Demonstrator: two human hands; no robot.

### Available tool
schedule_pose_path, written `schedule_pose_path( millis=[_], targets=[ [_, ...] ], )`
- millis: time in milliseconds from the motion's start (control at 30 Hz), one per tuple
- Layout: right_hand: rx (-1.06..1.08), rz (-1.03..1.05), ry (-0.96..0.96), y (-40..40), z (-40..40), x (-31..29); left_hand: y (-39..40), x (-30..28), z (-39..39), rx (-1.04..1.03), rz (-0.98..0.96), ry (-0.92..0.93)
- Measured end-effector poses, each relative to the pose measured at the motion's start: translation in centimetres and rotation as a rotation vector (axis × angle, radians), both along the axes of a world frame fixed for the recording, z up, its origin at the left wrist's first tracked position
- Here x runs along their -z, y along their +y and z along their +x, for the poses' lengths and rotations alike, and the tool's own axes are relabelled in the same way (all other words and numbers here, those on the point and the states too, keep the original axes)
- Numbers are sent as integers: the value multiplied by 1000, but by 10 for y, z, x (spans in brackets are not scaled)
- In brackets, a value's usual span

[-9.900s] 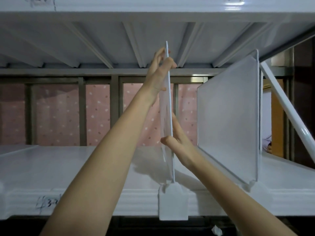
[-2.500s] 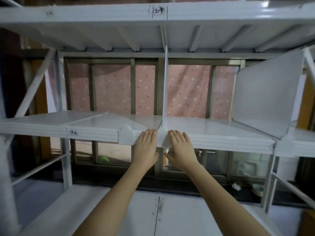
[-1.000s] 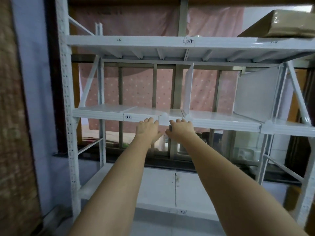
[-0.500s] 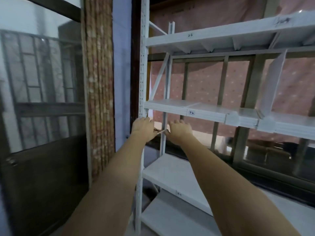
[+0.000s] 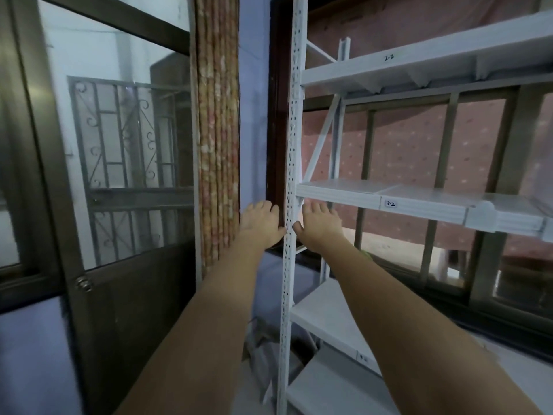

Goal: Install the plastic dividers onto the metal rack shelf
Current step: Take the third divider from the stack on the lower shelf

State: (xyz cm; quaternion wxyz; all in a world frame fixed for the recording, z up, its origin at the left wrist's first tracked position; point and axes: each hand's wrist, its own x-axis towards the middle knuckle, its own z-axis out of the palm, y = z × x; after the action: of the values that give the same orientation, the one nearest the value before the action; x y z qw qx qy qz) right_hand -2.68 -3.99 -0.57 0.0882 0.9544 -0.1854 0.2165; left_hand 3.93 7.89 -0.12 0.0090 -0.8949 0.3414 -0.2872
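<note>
my two arms reach straight out toward the perforated white upright post at the corner of the metal rack. my left hand floats just left of that post, palm away from me, fingers spread loosely and holding nothing. my right hand is just right of the post, also spread flat and empty, its thumb tip close to the post though i cannot tell if it touches. both hands sit a little below the front edge of the middle shelf, which starts at the post and runs away to the right.

that shelf carries a small label reading 3-2 on its front lip. further right from the post, a white plastic divider clip hooks over the lip; the divider panel above it is cut off by the frame edge, so only its base shows. the upper shelf above is marked 2-2. lower shelves sit near the foot of the post, empty.

behind the rack, right of the post, a window frame is covered by a pink dotted curtain. left of the post stand a bundled floral curtain and a glazed brown door with a scrolled metal grille behind the glass.
</note>
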Motion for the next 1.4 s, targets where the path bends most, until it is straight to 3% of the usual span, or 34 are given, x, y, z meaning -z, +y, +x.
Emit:
schedule_pose_path(
  millis=[300, 900, 1400],
  targets=[
    [94, -22, 11, -35, 43, 0, -34, 2, 52, 53, -31, 35],
    [248, -87, -29, -184, 200, -40, -189, -40, 215, 172, -87, 4],
    [591, -68, -46, -277, 287, -46, -315, -51, 336, 554, -95, -19]
  ],
)
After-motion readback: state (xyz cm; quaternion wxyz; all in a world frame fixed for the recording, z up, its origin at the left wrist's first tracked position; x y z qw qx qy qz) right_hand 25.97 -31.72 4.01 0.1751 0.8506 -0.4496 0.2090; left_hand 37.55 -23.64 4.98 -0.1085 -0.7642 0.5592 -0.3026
